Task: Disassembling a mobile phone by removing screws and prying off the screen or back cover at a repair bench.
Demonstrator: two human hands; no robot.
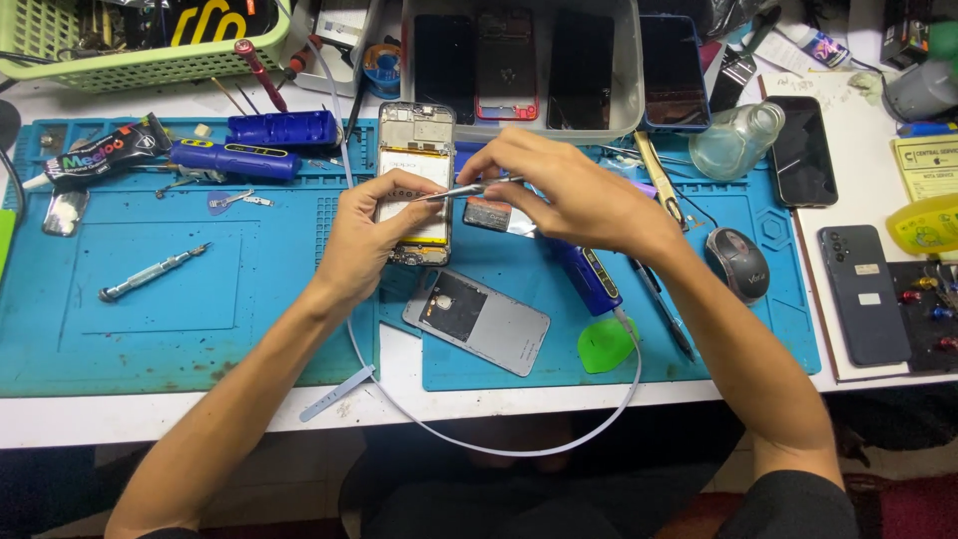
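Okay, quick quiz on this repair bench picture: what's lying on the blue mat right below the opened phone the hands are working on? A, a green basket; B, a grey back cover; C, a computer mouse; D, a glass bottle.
B: the grey back cover lies on the blue mat just below the opened phone, which the left hand steadies while the right hand holds tweezers over it.

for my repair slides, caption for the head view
Left hand steadies an opened phone while right hand works tweezers over it.
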